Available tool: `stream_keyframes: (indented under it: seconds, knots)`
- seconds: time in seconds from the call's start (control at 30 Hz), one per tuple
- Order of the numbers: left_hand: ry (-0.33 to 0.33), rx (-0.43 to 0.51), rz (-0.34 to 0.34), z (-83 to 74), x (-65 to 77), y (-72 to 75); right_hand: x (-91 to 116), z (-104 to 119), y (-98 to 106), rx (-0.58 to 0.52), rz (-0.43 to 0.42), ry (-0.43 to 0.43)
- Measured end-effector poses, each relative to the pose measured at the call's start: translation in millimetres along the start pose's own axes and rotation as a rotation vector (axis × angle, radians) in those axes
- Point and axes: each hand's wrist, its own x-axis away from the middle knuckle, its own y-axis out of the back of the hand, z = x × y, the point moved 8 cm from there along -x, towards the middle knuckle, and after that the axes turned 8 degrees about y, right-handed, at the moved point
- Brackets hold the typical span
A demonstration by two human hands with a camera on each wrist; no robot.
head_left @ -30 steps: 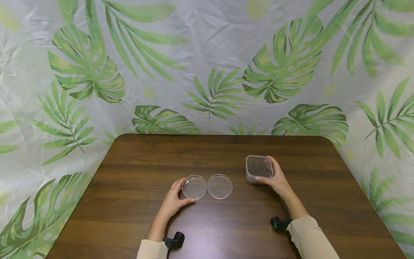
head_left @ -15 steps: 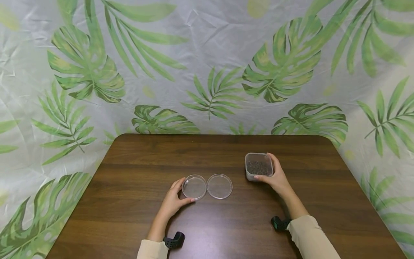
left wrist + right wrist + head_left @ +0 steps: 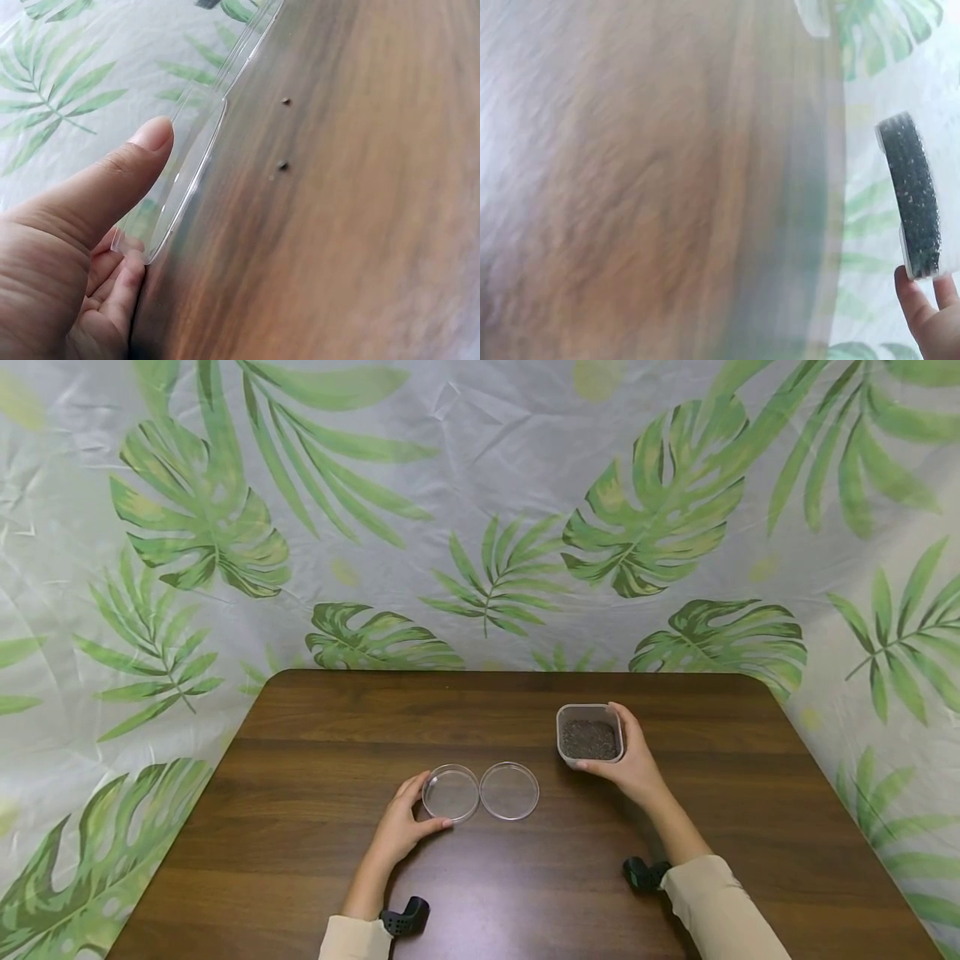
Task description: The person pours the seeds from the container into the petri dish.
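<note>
Apparently freed, the tub (image 3: pixel 587 713) gripped by the right hand (image 3: pixel 637 772) was raised away from the table's (image 3: pixel 525 902) right edge, one dish (image 3: pixel 450 793) pinched by the left hand (image 3: pixel 396 833).

The left hand (image 3: pixel 64 240) holds a clear dish (image 3: pixel 187 165), the thumb lying against the dish and the other fingers (image 3: pixel 124 292) bent at its lower end. Above the dish, a 2nd clear rim (image 3: pixel 250 49) runs off the top edge. To the right of the dish, 2 dark specks (image 3: pixel 282 165) lie on the brown wood-grain table (image 3: pixel 367 225). Left of the dish shows pale cloth (image 3: pixel 30 161) printed with green leaves.
</note>
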Motion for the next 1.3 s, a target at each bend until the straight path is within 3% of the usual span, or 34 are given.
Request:
stream_keyframes:
  seconds: [0.2,0.43,0.53,0.77,1.3]
  knots:
    - [-0.009,-0.002,-0.005,2.0,-1.0,-0.9,-5.3,11.4,-7.2,0.066,0.011,0.05]
    - [-0.014,0.009,-0.006,2.1,-0.4,-0.5,-13.5,-5.8,-12.5,0.176,0.0,0.07]
    - [-0.01,0.006,-0.006,2.1,-0.1,-0.5,-15.6,-3.1,-17.5,0.206,0.004,0.095]
    - [-0.007,0.008,-0.004,1.7,0.1,-1.1,-17.9,14.8,-33.5,0.223,0.03,0.144]
    - [0.011,0.01,-0.007,4.5,0.5,-1.9,-21.2,23.7,-69.8,0.307,0.12,0.258]
